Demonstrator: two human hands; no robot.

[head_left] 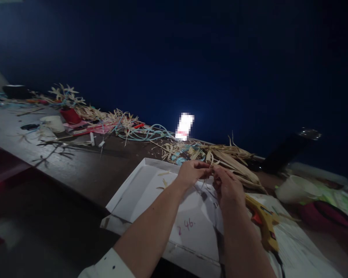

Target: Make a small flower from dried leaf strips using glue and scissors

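Observation:
Above a shallow white box lid (pixel 127 193), my left hand (pixel 193 175) and my right hand (pixel 228 184) meet fingertip to fingertip. Pinched between them is a small pale piece of dried husk (pixel 210 157), with thin strands hanging below. Its exact shape is partly hidden by my fingers. A few husk slivers (pixel 163 183) lie in the lid, which has "2.46" written on it in red. Beyond my right hand spreads a pile of long dried corn husks (pixel 232 164). A yellow glue gun (pixel 262 220) rests beside my right forearm.
Husk flowers (pixel 65 94), a red thread spool (pixel 70 116), a white cup (pixel 53 123) and pale blue cord (pixel 145 133) crowd the table's left and back. A lit, blurred-out screen (pixel 185 126) stands behind. At right are another white cup (pixel 297 189) and a dark pink round object (pixel 326 216).

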